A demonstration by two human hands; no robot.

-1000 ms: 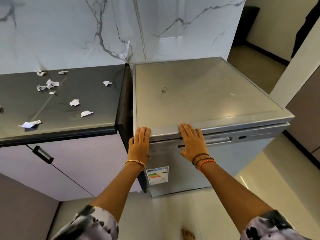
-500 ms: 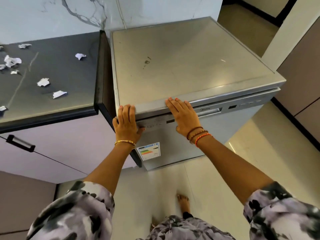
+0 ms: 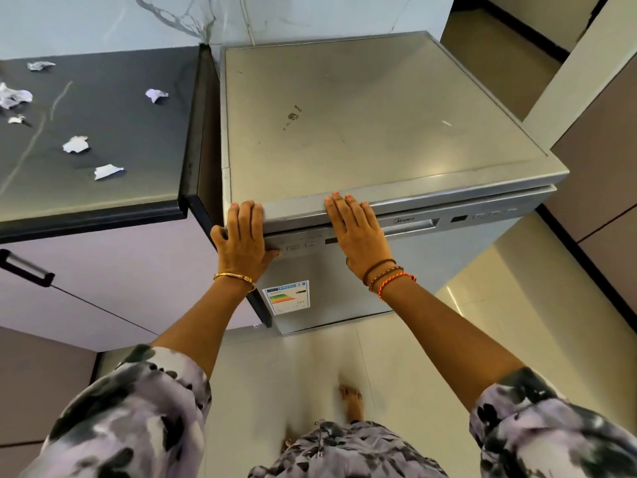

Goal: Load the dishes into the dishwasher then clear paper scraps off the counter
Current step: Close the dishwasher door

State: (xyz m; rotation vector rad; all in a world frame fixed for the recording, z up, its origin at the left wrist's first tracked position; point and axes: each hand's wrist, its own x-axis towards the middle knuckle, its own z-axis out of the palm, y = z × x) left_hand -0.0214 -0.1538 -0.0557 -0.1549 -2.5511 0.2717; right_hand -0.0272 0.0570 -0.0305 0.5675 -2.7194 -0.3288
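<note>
A silver dishwasher (image 3: 379, 115) stands to the right of the dark counter (image 3: 131, 139), and its door (image 3: 431, 267) is up against the body. My left hand (image 3: 243, 239) lies flat on the door's top left corner, fingers over the lid's edge. My right hand (image 3: 356, 232) presses flat on the control panel near the middle. Neither hand holds anything. Several white paper scraps lie on the counter, among them one near the middle (image 3: 76, 143), one nearer the front (image 3: 107, 171) and one close to the dishwasher (image 3: 157, 94). No dishes are in view.
Pale cabinet fronts with a dark bar handle (image 3: 24, 267) sit under the counter. An energy label (image 3: 286, 297) is stuck on the dishwasher door. My bare foot (image 3: 351, 401) stands on the tiled floor before it. A brown cabinet wall (image 3: 603, 150) rises on the right.
Both hands have stayed flat on the top of the dishwasher door, sliding slightly lower onto it. My view has tilted down, so more of my sleeves and the floor shows.
</note>
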